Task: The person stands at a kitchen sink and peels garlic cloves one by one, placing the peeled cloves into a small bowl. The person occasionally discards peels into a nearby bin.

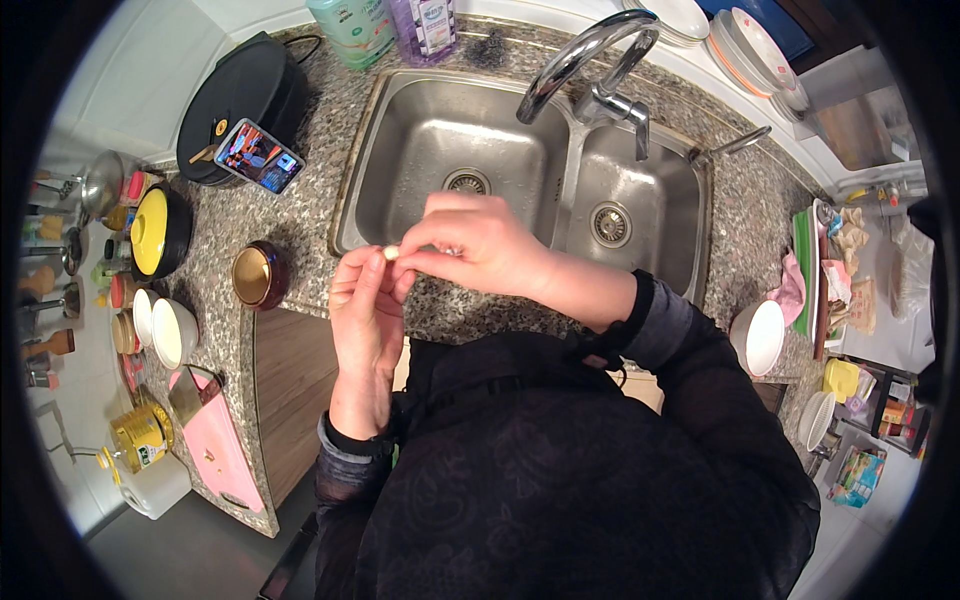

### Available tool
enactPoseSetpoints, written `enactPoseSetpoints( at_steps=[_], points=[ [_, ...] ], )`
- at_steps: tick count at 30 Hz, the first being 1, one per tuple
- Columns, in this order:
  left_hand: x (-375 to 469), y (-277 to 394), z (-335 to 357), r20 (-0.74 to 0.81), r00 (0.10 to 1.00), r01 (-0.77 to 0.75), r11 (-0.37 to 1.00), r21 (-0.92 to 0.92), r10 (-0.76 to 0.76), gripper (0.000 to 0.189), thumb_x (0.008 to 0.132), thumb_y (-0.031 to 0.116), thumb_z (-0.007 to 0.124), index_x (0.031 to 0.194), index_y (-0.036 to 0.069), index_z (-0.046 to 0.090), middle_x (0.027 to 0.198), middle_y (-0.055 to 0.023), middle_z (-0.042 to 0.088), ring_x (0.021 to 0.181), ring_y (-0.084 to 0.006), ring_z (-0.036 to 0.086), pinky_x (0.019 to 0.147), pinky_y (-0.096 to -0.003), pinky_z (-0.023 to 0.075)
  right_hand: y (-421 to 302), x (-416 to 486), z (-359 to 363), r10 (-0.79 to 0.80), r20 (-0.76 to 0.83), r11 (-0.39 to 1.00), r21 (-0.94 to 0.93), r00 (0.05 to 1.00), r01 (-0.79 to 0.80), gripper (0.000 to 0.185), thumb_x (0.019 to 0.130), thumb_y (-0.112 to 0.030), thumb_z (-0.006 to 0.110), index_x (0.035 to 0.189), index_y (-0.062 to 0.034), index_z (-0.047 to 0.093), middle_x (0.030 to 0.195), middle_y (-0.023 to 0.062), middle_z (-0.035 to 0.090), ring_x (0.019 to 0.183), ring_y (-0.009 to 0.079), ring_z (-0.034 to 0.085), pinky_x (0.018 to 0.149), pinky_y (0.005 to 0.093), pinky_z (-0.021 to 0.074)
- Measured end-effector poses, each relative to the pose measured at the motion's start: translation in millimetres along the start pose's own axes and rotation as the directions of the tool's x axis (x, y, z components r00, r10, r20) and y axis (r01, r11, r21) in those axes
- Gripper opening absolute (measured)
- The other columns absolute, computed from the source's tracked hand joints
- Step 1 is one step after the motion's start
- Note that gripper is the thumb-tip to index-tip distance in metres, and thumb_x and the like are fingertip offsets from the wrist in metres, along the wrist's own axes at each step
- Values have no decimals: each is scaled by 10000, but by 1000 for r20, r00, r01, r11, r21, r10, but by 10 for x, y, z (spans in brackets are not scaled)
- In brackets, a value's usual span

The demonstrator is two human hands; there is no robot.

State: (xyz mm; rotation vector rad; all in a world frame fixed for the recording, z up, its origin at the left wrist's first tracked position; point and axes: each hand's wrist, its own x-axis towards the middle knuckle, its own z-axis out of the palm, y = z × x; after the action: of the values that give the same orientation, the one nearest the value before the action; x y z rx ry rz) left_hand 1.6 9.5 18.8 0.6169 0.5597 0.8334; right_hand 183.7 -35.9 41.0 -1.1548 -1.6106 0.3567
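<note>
Between the fingertips of both hands is a small pale piece of food (pixel 391 253), perhaps a garlic clove, too small to name surely. My left hand (pixel 367 307) pinches it from the left with thumb and forefinger, over the counter's front edge. From the right, my right hand (pixel 472 244) touches its other side, thumb and forefinger together, above the near rim of the double steel sink (pixel 450 112). A brown glossy bowl (pixel 260 275) stands on the granite counter, left of my left hand.
A chrome faucet (pixel 585 45) arches over the sink. At left are a phone (pixel 260 156) leaning on a black appliance (pixel 240 97), a yellow-lidded pot (pixel 152 231), white bowls (pixel 174 334), and a cleaver (pixel 191 394) on a pink cutting board (pixel 221 454). Another white bowl (pixel 757 337) stands right.
</note>
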Motion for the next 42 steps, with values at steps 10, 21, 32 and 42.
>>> enactPoseSetpoints(
  at_steps=[10, 21, 32, 42],
  points=[
    [-5, -34, 1, 41, 990, -140, 960, 241, 135, 267, 880, -42, 624, 1129, 26, 557, 1043, -121, 682, 920, -147, 653, 803, -264, 540, 56, -5, -42, 316, 243, 900, 227, 917, -371, 100, 865, -100, 703, 932, -31, 675, 766, -38, 565, 682, 45, 494, 580, 241, 398],
    [-61, 756, -757, 26, 662, -193, 138, 971, 749, 73, 805, -6, 715, 865, 26, 686, 874, -73, 709, 811, -142, 665, 747, -276, 520, 321, -98, -321, 684, 380, 129, 777, 623, -615, 116, 991, -166, 499, 972, -62, 549, 692, -34, 417, 565, 40, 342, 450, 177, 269],
    [124, 1097, -1570, 184, 533, 122, -290, 949, 826, 169, 775, 181, 743, 915, 101, 693, 910, -80, 672, 931, -286, 603, 864, -398, 438, 325, -29, -392, 604, 409, -84, 886, 684, -455, 319, 1027, -304, 428, 769, -123, 383, 661, -22, 320, 549, 66, 274, 415, 195, 238],
    [-1438, 1450, -3510, -376, 92, 95, 368, 925, 922, 216, 876, 106, 647, 1067, 5, 644, 998, -107, 672, 901, -190, 625, 841, -323, 496, 403, 27, -397, 738, 290, 116, 835, 610, -537, 219, 1020, -277, 467, 927, -83, 512, 678, -34, 381, 507, 31, 286, 373, 171, 232]
  ],
)
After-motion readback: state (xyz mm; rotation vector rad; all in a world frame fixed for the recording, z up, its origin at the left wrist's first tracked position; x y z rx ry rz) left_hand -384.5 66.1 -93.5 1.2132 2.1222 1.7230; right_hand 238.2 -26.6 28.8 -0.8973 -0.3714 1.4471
